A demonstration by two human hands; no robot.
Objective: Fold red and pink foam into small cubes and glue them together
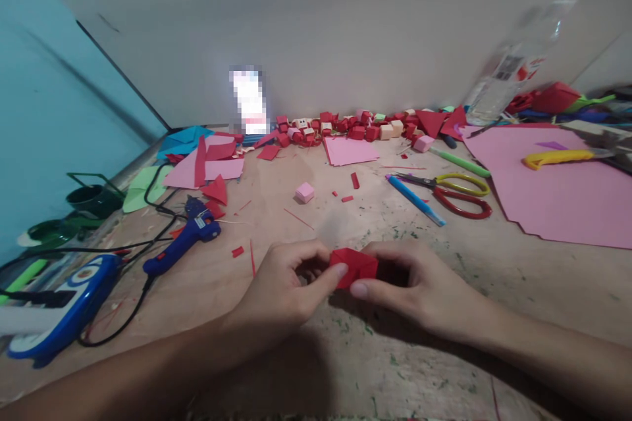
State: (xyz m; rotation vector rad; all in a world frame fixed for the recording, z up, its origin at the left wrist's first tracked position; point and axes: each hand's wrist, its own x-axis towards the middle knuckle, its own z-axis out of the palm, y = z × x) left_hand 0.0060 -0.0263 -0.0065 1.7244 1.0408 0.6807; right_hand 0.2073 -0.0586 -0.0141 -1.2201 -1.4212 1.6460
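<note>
A small piece of folded red paper [363, 264] is held between both hands, low over the wooden table. My left hand [289, 279] pinches its left side, thumb in front. On the opposite side my right hand [417, 279] grips the lower right part between thumb and fingers. The fingers behind the paper are partly hidden. Beyond the hands sits a small pink paper cube [305, 193]. Little red paper scraps [355, 180] lie to its right, and another red scrap [237, 251] is near my left hand.
Scissors [461, 195], a blue pen [415, 200] and large pink sheets [567, 197] lie to the right. A blue glue gun [182, 240] with its cord is at left. Many small paper cubes [358, 128] line the wall, near a lit phone [250, 102] and clear bottle [518, 66].
</note>
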